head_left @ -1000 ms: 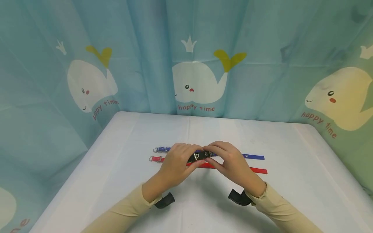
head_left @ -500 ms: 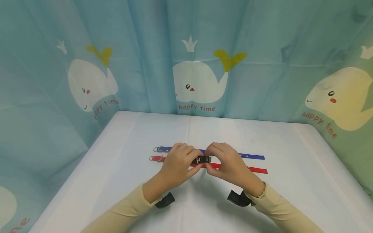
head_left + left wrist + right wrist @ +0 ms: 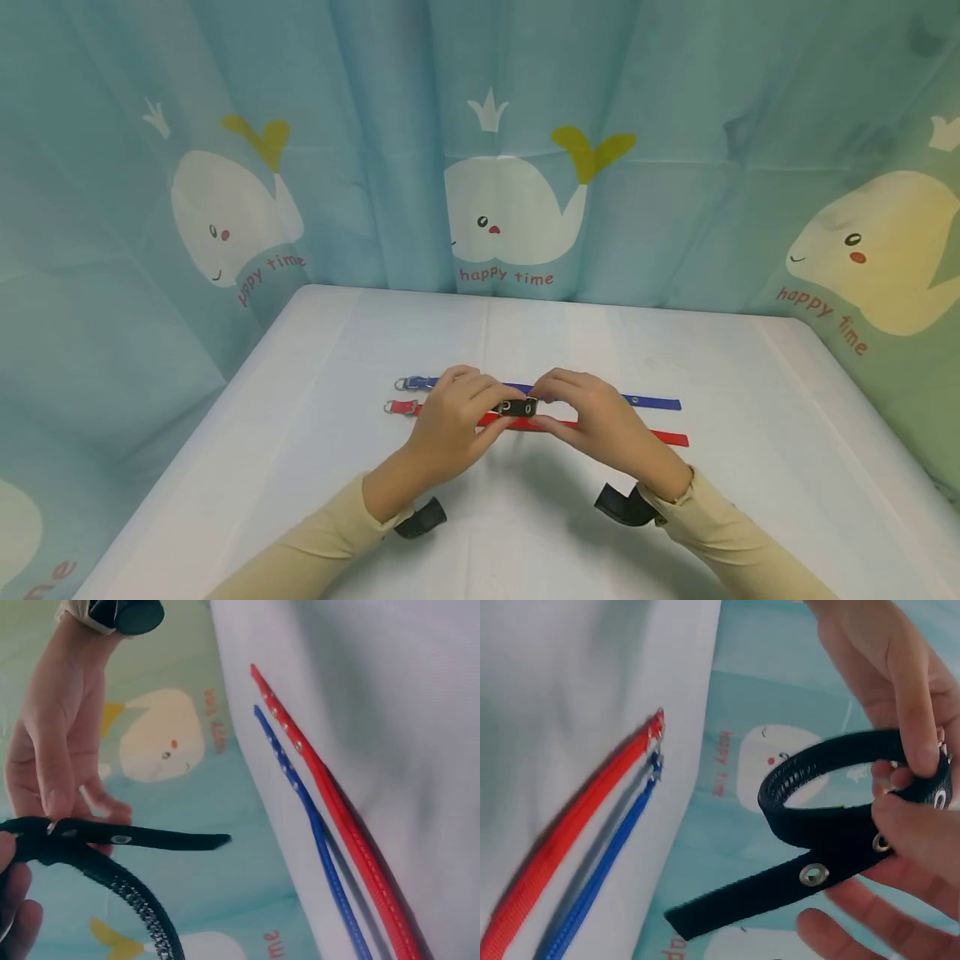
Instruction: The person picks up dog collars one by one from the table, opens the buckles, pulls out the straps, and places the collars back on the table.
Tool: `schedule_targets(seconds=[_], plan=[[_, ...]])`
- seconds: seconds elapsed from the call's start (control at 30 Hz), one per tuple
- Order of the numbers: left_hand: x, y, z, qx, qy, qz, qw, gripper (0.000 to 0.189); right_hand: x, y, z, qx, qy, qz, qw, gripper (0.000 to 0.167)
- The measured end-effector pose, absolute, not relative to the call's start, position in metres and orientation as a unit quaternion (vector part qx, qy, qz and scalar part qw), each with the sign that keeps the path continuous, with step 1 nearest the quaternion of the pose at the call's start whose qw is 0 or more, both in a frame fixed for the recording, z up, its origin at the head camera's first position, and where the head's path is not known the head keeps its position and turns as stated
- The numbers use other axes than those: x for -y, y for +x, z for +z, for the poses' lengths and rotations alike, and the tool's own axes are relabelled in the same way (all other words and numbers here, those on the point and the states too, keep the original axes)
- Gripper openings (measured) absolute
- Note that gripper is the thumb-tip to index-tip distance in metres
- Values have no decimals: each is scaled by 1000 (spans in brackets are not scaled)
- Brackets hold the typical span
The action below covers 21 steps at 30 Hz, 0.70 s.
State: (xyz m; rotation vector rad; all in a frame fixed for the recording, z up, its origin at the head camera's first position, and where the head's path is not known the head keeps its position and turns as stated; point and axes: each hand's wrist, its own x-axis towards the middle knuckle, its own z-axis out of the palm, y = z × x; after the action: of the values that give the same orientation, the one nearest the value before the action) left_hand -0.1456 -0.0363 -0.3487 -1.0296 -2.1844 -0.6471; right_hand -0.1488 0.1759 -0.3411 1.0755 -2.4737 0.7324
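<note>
Both hands hold a black collar [image 3: 516, 408] up above the middle of the table. Bent into a loop, its band [image 3: 802, 827] has a free tail [image 3: 739, 896] with metal eyelets sticking out past the fingers. My left hand [image 3: 453, 425] grips the loop from the left, fingers on top and thumb below. From the right, my right hand [image 3: 603, 425] pinches the strap between thumb and fingers beside the metal buckle. In the left wrist view the right thumb [image 3: 56, 787] presses at the buckle. Fingers hide part of the buckle.
Behind and beneath the hands, a blue collar [image 3: 656, 403] and a red collar [image 3: 671, 438] lie stretched out side by side on the white table [image 3: 360, 342]. Their buckles point left. A blue whale-print curtain [image 3: 397, 208] borders the table at the back and sides.
The black collar has turned slightly between the hands. My right hand's thumb and fingers have spread and shifted a little to the right; the left hand stays nearly in place.
</note>
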Motion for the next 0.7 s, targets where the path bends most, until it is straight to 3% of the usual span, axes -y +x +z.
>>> schedule_targets(seconds=[0.17,0.47,0.6,0.7], plan=[[34,-144,-348,818,-390,-278,319,24,-174,-148,-342,842,403,284,219,29],[32,-141,-346,831,-381,-239,326,21,-169,-145,-346,780,437,316,316,16],[30,-145,-345,852,-371,-177,325,22,-165,-143,-346,757,456,321,340,24],[32,-147,-345,860,-367,-151,322,21,-166,-142,-345,771,457,302,326,25]])
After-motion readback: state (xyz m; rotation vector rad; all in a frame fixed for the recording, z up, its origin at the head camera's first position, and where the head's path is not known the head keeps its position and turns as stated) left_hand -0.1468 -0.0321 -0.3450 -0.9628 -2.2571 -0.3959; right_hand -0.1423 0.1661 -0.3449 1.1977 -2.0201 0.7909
